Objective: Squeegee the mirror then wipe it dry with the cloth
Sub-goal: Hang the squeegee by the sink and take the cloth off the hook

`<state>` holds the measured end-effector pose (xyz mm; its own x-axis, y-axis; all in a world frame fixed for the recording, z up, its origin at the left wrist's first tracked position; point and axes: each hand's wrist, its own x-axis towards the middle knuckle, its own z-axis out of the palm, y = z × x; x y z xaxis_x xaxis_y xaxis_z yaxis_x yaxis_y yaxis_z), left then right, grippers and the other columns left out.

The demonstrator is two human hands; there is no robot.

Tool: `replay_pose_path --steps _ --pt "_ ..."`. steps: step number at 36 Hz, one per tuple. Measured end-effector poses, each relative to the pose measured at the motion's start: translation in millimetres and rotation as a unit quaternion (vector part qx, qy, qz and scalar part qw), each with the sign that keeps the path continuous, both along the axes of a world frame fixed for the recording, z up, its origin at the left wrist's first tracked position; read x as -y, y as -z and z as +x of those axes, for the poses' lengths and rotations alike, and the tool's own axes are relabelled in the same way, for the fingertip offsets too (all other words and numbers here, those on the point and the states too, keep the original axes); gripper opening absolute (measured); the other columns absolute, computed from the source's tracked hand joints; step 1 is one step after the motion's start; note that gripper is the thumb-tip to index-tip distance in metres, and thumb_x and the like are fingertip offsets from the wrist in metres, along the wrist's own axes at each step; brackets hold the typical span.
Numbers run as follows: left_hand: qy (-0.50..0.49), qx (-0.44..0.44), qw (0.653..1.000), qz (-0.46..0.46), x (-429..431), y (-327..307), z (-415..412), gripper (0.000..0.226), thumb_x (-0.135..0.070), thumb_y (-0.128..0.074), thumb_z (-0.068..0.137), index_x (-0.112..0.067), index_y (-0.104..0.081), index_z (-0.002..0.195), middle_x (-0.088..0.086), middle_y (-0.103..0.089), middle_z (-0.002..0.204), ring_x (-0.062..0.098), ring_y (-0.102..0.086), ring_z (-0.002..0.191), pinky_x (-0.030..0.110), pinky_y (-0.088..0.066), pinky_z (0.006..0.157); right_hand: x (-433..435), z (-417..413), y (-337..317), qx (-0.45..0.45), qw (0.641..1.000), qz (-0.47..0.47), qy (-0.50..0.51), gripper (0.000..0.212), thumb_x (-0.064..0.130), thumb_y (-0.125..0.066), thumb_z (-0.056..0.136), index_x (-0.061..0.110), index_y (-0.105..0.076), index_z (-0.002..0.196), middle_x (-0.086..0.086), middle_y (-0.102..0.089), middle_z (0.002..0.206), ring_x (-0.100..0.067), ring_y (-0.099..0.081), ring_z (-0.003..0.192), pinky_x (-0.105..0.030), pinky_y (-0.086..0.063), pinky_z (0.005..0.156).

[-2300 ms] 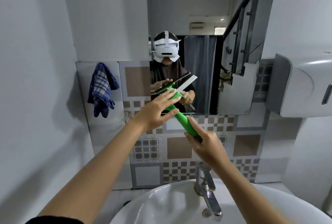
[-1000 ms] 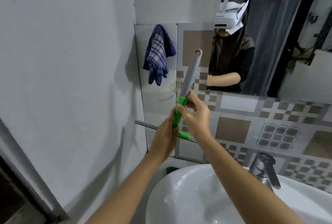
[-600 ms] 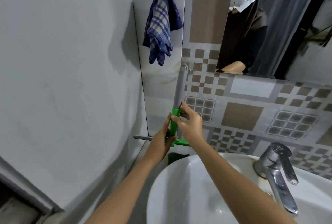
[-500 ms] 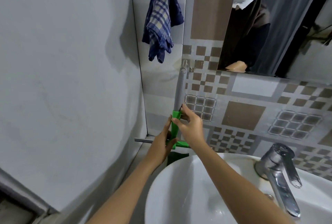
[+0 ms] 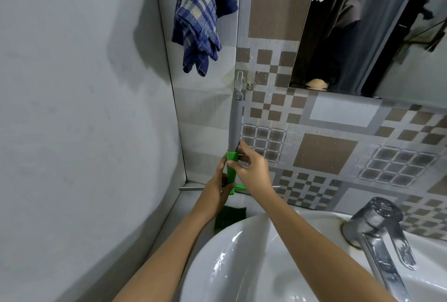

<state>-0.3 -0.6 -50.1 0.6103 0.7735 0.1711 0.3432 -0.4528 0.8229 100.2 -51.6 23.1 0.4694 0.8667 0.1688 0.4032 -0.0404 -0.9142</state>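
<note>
The squeegee point(image 5: 235, 130) stands upright against the tiled wall, grey handle up, green head down. Its handle tip sits just under a clear wall hook point(image 5: 240, 82); whether it hangs on the hook I cannot tell. My left hand point(image 5: 219, 189) grips the green lower part. My right hand point(image 5: 251, 169) pinches the green collar where it meets the grey handle. The blue checked cloth point(image 5: 202, 15) hangs on the wall up and left of the hook. The mirror point(image 5: 367, 23) fills the upper right.
A white basin point(image 5: 242, 265) lies below my arms, with a chrome tap point(image 5: 382, 231) at the right. A dark green sponge point(image 5: 229, 215) rests on the ledge behind the basin. A plain grey wall closes the left side.
The squeegee came off the mirror, swung left and now stands upright below the hook. Both hands stayed on it and my view dropped toward the basin.
</note>
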Motion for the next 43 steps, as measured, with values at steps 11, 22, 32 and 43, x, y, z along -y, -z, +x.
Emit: replay_pose_path --steps 11,22,32,43 --pt "0.002 0.033 0.999 -0.028 -16 -12 -7 0.052 -0.012 -0.039 0.098 -0.031 -0.022 0.143 0.006 -0.038 0.143 0.011 -0.038 0.129 0.020 -0.030 0.104 -1 8 -3 0.080 0.995 0.037 0.046 0.040 0.008 -0.066 0.082 0.007 -0.056 0.121 -0.008 -0.066 0.109 -0.017 -0.061 0.101 -0.029 -0.049 0.095" --pt "-0.208 0.387 0.870 0.223 -56 -212 -27 0.022 -0.004 -0.044 0.095 -0.008 -0.052 0.115 0.006 -0.053 0.112 -0.008 -0.051 0.099 0.012 -0.041 0.091 -10 -6 -143 0.147 0.960 0.237 0.033 0.036 0.022 -0.058 0.089 0.011 -0.056 0.122 -0.002 -0.063 0.108 -0.009 -0.055 0.097 -0.016 -0.046 0.085" --pt "-0.041 0.286 0.921 0.263 -92 -340 -26 0.031 -0.016 -0.034 0.100 -0.016 -0.048 0.128 -0.004 -0.052 0.130 0.000 -0.046 0.121 0.006 -0.035 0.098 -57 -26 -259 0.112 0.968 0.225 0.012 0.038 0.034 -0.055 0.089 0.010 -0.054 0.117 -0.005 -0.062 0.106 -0.016 -0.058 0.093 -0.020 -0.048 0.080" --pt "0.005 0.211 0.925 0.317 -106 -346 -16 0.034 -0.020 -0.052 0.094 -0.020 -0.048 0.128 -0.006 -0.048 0.130 0.003 -0.042 0.122 0.016 -0.031 0.103 -50 1 -300 0.243 0.951 0.190 0.017 0.013 0.001 -0.056 0.082 0.004 -0.067 0.088 -0.010 -0.069 0.086 -0.025 -0.063 0.082 -0.022 -0.045 0.058"
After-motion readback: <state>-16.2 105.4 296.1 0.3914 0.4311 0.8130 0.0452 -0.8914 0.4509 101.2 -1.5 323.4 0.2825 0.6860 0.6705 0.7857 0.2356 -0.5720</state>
